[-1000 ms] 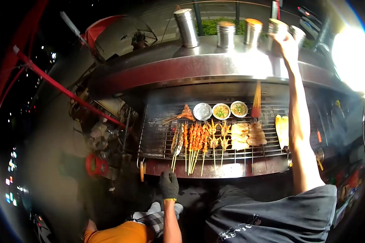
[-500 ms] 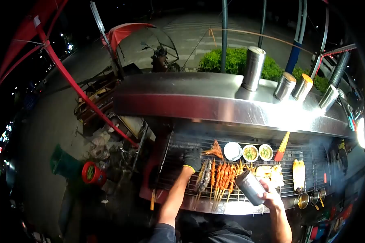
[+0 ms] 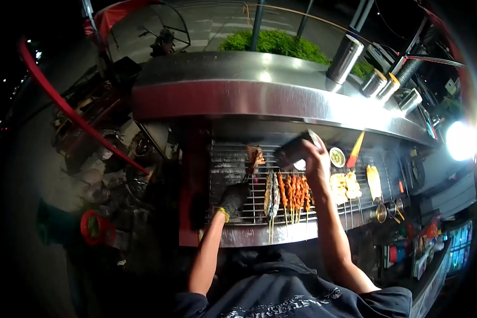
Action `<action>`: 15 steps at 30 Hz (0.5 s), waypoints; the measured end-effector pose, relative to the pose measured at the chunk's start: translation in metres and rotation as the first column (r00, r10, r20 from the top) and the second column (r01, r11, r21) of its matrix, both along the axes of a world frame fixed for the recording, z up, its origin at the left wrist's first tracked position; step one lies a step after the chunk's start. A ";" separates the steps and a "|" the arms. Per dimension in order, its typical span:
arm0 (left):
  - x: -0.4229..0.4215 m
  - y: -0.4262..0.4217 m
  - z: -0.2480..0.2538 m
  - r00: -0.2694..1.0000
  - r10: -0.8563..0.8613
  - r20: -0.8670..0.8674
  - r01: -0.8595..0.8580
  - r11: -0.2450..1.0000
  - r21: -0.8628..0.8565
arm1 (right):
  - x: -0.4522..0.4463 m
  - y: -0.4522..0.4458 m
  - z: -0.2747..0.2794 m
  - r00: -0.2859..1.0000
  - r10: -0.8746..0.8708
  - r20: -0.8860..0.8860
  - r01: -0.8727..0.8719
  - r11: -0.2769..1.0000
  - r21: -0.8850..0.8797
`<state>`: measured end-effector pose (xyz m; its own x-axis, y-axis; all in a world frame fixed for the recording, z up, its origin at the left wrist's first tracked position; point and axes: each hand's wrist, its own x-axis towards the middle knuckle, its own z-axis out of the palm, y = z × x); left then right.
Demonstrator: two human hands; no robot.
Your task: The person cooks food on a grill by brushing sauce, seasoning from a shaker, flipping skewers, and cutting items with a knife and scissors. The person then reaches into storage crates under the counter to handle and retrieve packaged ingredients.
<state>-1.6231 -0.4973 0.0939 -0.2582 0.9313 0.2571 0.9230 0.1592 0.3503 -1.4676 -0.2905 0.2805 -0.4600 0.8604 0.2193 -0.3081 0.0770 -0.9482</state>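
Note:
My left hand [image 3: 234, 199], in a dark glove with a yellow cuff, is closed round the sticks of a browned meat skewer [image 3: 256, 157] over the grill's left part. My bare right hand [image 3: 316, 158] grips a metal canister [image 3: 294, 150], tilted left towards that meat. Below and between them, dark fish-like skewers [image 3: 271, 197] and red-brown meat skewers [image 3: 295, 192] lie on the grill grate [image 3: 257, 206]. Paler skewered pieces [image 3: 345, 186] are right of my right forearm. A small bowl [image 3: 337, 157] stands behind them; another is mostly hidden by my hand and canister.
Several metal canisters, one tall [image 3: 346, 59], stand on the steel hood [image 3: 222, 71]. A red-bristled brush [image 3: 356, 150] and a yellowish item [image 3: 373, 183] are at the grill's right. Ladles [image 3: 381, 213] hang at the front edge. A red bucket [image 3: 97, 227] stands left.
My left hand has taken hold of the browned skewer and drawn its sticks towards me. My right hand has moved the canister up and left from over the front skewers. The view has shifted.

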 end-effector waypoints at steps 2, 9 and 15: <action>0.016 -0.024 0.003 0.040 0.013 0.999 0.017 1.000 -0.013 | -0.031 -0.020 -0.001 0.981 -0.027 0.191 0.007 0.994 0.107; 0.056 -0.049 -0.013 -0.887 -0.035 0.460 -0.053 0.998 -0.025 | -0.078 -0.045 -0.026 0.980 0.197 -0.007 -0.180 0.878 -0.443; 0.064 -0.045 -0.016 -0.875 -0.083 0.477 -0.147 0.984 -0.097 | -0.065 -0.055 -0.012 0.979 0.203 0.014 -0.181 0.899 -0.399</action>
